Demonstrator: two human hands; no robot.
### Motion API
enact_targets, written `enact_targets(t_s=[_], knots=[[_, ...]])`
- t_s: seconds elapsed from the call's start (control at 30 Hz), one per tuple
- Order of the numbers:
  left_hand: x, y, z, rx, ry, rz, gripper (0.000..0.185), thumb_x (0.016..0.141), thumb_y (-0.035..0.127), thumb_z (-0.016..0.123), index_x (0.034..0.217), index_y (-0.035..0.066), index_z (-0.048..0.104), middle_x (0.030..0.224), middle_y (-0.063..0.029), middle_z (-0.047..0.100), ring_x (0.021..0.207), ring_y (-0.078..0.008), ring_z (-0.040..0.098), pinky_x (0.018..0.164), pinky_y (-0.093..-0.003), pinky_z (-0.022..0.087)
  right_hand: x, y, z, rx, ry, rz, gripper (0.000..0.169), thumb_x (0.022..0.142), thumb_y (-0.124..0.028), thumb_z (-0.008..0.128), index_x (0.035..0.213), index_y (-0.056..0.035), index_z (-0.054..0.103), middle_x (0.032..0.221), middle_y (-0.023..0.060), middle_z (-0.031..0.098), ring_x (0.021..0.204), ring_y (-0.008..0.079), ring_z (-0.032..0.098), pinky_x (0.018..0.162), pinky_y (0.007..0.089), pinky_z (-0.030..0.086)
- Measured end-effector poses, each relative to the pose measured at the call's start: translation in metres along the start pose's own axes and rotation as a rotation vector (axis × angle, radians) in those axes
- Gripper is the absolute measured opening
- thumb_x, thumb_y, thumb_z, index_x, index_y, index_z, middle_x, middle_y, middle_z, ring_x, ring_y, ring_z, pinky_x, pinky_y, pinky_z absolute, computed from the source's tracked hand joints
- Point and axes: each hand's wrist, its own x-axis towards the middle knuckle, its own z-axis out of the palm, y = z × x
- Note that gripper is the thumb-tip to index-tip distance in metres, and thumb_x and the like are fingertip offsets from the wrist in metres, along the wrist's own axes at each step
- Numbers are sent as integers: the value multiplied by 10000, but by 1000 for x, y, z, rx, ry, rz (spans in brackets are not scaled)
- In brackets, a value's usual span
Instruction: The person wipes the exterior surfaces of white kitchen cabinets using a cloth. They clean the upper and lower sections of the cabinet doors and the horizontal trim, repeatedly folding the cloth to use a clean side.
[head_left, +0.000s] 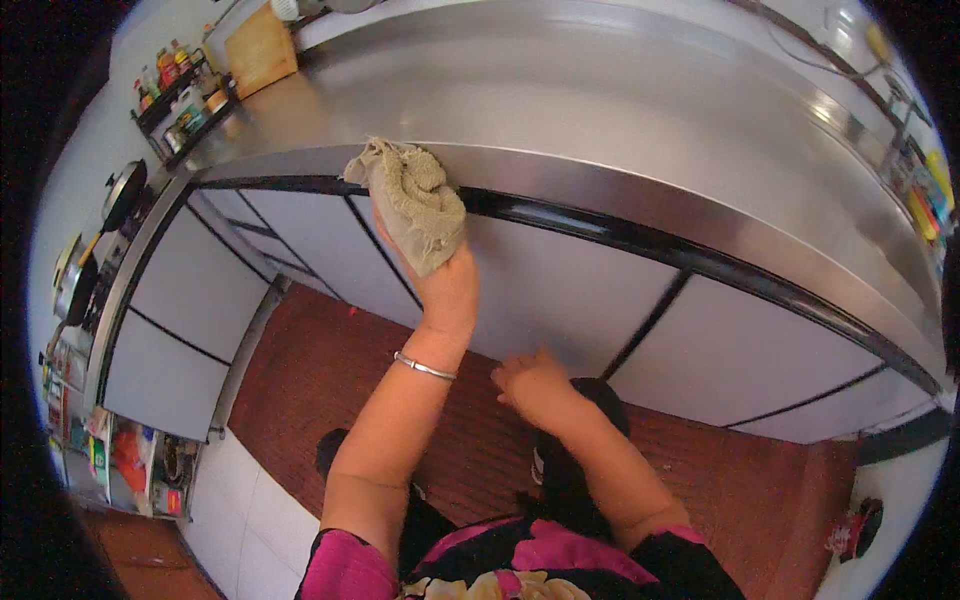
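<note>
A beige terry cloth (416, 195) with frayed edges lies bunched over the front edge of the stainless steel countertop (570, 82). My left hand (459, 270) holds it from below, pressing it against the steel rim. The cloth hides most of those fingers, and a silver bangle (424, 366) circles the wrist. Lower down, my right hand (532, 382) hangs in front of the pale cabinet doors (570, 277). Its fingers are loosely bent and apart, and nothing shows in them.
A black rack (180, 97) of bottles and a wooden cutting board (261, 51) stand at the counter's far left. Pans (75, 289) sit on the left-hand counter. Beneath it is a shelf (131, 469) of packages. A reddish-brown mat (300, 360) covers the floor.
</note>
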Motion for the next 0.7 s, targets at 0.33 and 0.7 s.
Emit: enact_targets(t_s=[0.33, 0.7], knots=[[-33, 126, 56, 73, 32, 392, 630, 842, 161, 608, 1387, 16, 328, 1423, -158, 333, 1340, -339, 280, 1105, -447, 220, -69, 12, 35, 152, 38, -20, 267, 804, -222, 640, 1023, -71, 609, 1049, 128, 612, 1004, 319, 575, 865, 439, 448], [-30, 229, 98, -29, -46, 940, 283, 815, 247, 550, 1086, 172, 585, 1326, -111, 496, 1258, -297, 431, 1055, -519, 264, -59, 11, 17, 792, 279, 120, 546, 831, -244, 676, 1305, -62, 476, 1399, 133, 444, 1275, 271, 419, 1056, 400, 326]])
